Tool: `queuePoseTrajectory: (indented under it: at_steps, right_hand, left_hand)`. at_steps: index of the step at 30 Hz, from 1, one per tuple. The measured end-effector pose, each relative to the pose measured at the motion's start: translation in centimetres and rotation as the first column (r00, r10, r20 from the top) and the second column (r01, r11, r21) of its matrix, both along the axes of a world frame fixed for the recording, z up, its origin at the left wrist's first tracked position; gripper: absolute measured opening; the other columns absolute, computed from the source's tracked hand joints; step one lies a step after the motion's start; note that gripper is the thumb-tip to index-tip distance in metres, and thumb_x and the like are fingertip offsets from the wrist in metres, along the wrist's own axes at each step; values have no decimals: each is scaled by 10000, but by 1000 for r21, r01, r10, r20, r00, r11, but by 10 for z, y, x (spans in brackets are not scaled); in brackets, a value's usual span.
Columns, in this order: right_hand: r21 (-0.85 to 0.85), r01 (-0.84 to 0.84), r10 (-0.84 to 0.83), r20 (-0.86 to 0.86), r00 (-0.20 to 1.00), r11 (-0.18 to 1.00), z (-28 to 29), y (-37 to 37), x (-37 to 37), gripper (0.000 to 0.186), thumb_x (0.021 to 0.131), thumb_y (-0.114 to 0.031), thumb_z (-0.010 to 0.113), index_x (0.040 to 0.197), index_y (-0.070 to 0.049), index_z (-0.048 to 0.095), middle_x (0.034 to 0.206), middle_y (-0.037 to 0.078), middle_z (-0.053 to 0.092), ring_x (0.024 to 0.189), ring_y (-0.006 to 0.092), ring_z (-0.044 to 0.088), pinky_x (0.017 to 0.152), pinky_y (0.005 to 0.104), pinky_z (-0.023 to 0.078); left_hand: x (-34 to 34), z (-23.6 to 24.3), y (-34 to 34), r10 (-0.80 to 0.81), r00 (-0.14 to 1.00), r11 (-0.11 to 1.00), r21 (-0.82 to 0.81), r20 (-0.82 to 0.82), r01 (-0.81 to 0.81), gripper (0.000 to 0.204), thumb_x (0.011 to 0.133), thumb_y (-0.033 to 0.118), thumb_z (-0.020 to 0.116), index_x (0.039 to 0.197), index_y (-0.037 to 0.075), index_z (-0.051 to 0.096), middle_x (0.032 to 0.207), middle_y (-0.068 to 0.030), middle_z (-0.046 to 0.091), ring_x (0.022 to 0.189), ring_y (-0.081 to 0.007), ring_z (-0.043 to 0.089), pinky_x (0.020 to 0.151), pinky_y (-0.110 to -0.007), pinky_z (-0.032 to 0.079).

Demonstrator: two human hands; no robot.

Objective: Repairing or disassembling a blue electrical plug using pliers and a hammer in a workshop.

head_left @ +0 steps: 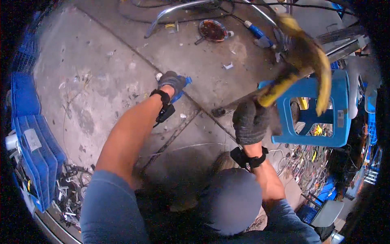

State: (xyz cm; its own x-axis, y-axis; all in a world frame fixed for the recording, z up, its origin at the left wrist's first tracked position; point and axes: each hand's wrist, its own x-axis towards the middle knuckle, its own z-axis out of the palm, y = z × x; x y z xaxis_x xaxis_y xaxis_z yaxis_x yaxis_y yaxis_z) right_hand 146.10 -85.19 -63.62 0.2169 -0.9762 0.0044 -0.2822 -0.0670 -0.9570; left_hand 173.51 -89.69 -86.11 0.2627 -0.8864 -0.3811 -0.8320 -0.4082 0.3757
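My left hand (172, 81), in a dark grey glove, is closed low over the concrete floor. A small blue piece (177, 96) shows at its edge and seems to be in its grip; its kind is hidden by the fingers. My right hand (250, 122), gloved alike, is raised at the centre right and closed around the handle of a yellow-and-black tool (323, 77). Motion smears this tool, so its exact kind is unclear; a long curved yellow-edged part lies across the far end of its handle. Black bands with small boxes circle both wrists.
A blue plastic stool (308, 140) stands to the right, with tangled wires (310, 166) beyond it. Farther off are a round dark-red container (213, 30), a blue connector (258, 34) and metal tube legs (178, 7). Blue crates (38, 150) line the left.
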Motion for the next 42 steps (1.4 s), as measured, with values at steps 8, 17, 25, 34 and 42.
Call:
queuePoseTrajectory:
  at_steps: [8,17,25,34,42]
  right_hand:
    - [165,-81,157,-527,836,983,-89,19,9,314,993,-326,570,1016,-17,619,759,148,628,723,244,607,664,397,484]
    - [33,-38,43,-172,984,999,-56,15,0,252,979,-278,590,1011,-28,609,735,110,635,677,213,597,602,389,472]
    - [-38,-187,146,-487,861,982,-30,9,8,284,973,-293,628,1030,-16,613,758,112,650,660,210,604,627,376,490]
    - [131,-111,168,-603,780,985,-85,28,10,405,948,-442,605,968,-37,617,805,217,648,763,370,648,674,447,504]
    - [128,-124,169,-454,875,984,-40,20,-10,364,985,-374,601,1093,-27,618,847,182,690,756,284,671,679,401,515]
  left_hand:
    - [5,-10,-4,-34,999,997,66,23,32,346,859,383,607,1130,187,696,1036,-172,705,941,-387,683,792,-489,537]
    - [4,-13,0,-148,988,989,7,40,148,353,848,312,623,1186,225,677,989,-190,701,899,-388,685,805,-485,533]
    - [3,-24,15,-131,988,990,35,-84,135,399,799,275,658,1196,235,670,931,-176,706,854,-377,689,782,-486,541]
    - [2,3,-1,-76,996,997,-12,44,76,353,918,412,532,1055,151,726,1000,-197,698,924,-399,672,833,-486,522]
    - [22,-3,4,83,987,991,115,-138,-67,427,812,433,688,1126,145,718,997,-188,718,929,-335,701,803,-438,552]
